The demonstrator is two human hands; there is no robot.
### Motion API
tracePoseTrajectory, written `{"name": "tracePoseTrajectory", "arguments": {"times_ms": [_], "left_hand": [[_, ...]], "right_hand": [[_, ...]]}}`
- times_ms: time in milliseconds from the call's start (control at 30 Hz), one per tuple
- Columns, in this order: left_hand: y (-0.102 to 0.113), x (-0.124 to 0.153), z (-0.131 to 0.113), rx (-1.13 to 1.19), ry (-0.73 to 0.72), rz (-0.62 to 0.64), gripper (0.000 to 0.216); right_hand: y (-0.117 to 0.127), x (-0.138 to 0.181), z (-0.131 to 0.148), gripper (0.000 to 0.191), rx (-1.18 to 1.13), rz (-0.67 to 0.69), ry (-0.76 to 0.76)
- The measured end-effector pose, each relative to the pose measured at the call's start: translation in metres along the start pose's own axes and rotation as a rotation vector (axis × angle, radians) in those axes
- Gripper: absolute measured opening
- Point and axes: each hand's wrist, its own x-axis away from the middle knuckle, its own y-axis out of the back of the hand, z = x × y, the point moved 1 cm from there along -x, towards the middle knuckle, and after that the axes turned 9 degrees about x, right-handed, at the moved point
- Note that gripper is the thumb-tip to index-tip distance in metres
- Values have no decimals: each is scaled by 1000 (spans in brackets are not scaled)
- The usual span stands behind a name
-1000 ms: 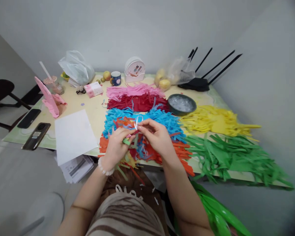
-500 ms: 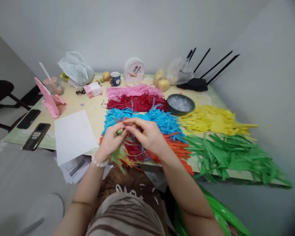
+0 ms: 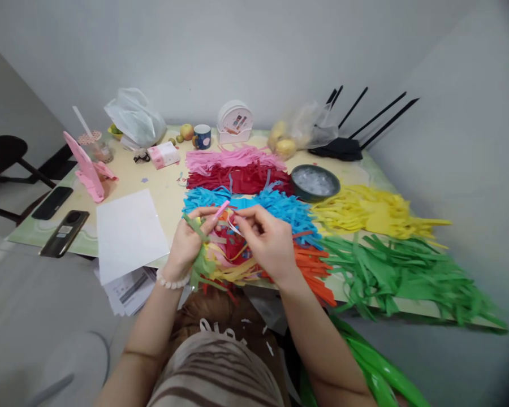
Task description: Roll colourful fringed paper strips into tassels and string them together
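Note:
My left hand (image 3: 187, 242), wearing a white bead bracelet (image 3: 172, 281), is closed around a bunch of multicoloured strips (image 3: 210, 263). Green, yellow, pink and red ends hang below it, and a pink strip (image 3: 222, 209) sticks up past the thumb. Just to the right, my right hand (image 3: 266, 240) pinches a thin whitish strip (image 3: 233, 226) between thumb and fingertips. Beneath both hands lie fringed piles: blue (image 3: 280, 206), orange (image 3: 316, 265), dark red (image 3: 237, 179) and pink (image 3: 235, 158). Whether the strips are paper or cloth, I cannot tell.
Yellow fringe (image 3: 365, 209) and green fringe (image 3: 411, 274) spread rightward, beside a dark bowl (image 3: 315, 182). A white sheet (image 3: 129, 232), two phones (image 3: 65, 233) and a pink stand (image 3: 85, 172) occupy the left. Behind are a mug (image 3: 202, 137) and a black router (image 3: 337, 150).
My hands, close together before, have moved apart, the right one shifting rightward. The pink strip and the whitish strip between them now show. The view has shifted slightly.

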Motion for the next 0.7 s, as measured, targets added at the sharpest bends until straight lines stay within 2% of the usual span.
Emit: {"name": "tracePoseTrajectory", "arguments": {"times_ms": [133, 300, 367, 433, 500, 567, 633, 700], "left_hand": [[-5, 5, -2, -79, -60, -25, 26], [-9, 7, -5, -178, -124, 6, 21], [-9, 8, -5, -283, -179, 47, 19], [-8, 8, -3, -408, -234, 87, 16], [-7, 8, 0, -529, -289, 132, 15], [-6, 8, 3, -632, -352, 172, 14], [-5, 6, 7, -709, -398, 195, 16], [-5, 4, 11, -737, -395, 196, 18]], "right_hand": [[-1, 11, 3, 14, 187, 6, 90], [-3, 12, 3, 13, 212, -23, 103], [-5, 11, 1, 9, 131, -6, 45], [-5, 8, -3, 21, -56, 24, -64], [-6, 3, -11, 37, -308, 127, -187], [-7, -3, -20, 40, -498, 291, -282], [-7, -7, -28, 38, -537, 396, -327], [-8, -10, -31, 34, -455, 371, -303]]}}
